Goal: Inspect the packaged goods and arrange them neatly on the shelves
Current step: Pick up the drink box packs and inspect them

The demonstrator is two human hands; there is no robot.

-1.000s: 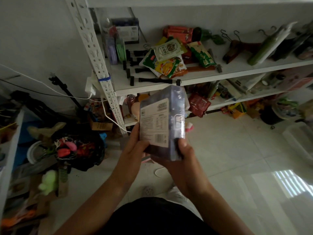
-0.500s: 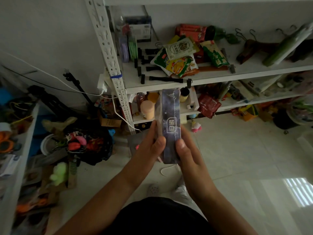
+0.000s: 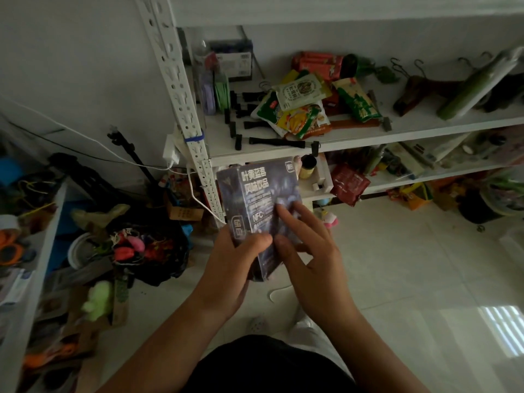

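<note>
Dark box (image 3: pixel 263 199) is in mid-air in front of the shelf (image 3: pixel 425 131). Left hand (image 3: pixel 235 256) has its grip curled round the bottom end, while right hand (image 3: pixel 309 251) only lays flat fingers on the front. Held that low, it could easily tip out and drop.

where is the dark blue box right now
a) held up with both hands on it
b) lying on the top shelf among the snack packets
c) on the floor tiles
a: the left hand grips the dark blue box at its lower end, and the right hand lays its fingers on the front face.
</note>
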